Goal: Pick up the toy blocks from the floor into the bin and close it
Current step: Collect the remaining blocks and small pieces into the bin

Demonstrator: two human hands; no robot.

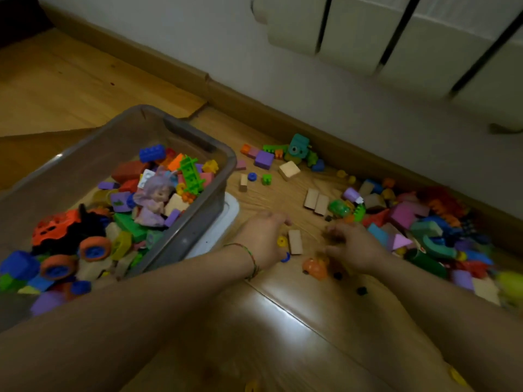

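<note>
- Floor (283, 321): glossy wood planks with a bright glare streak across them. It runs up to a brown baseboard (254, 106), a pale wall (226, 52) and a white radiator (368, 32). The room's pretty dim.
- Bin (181, 236): grey see-through tub on the left, no lid on it, already loaded with blocks plus a monster truck (68, 239) and a doll (152, 199). The stuff is heaped at the near end, so I'd guess the lid won't seat unless it gets levelled.
- White thing (223, 222) poking out under the bin's right corner might be the lid, can't say for sure. If it is, pulling it out could tip the tub.
- Pile of blocks (424, 222): still on the floor, along the baseboard to the right. Loads left to do.
- Left hand (263, 239): palm down just beside a wooden block (295, 241) and a yellow ring (282, 241). Can't tell if it's gripping anything.
- Right hand (353, 247): blurry, low over the floor near an orange toy (315, 267). Fingers look bent, but I can't tell if it's holding anything.
- Small round bits on slick wood will probably roll off if they get nudged.
</note>
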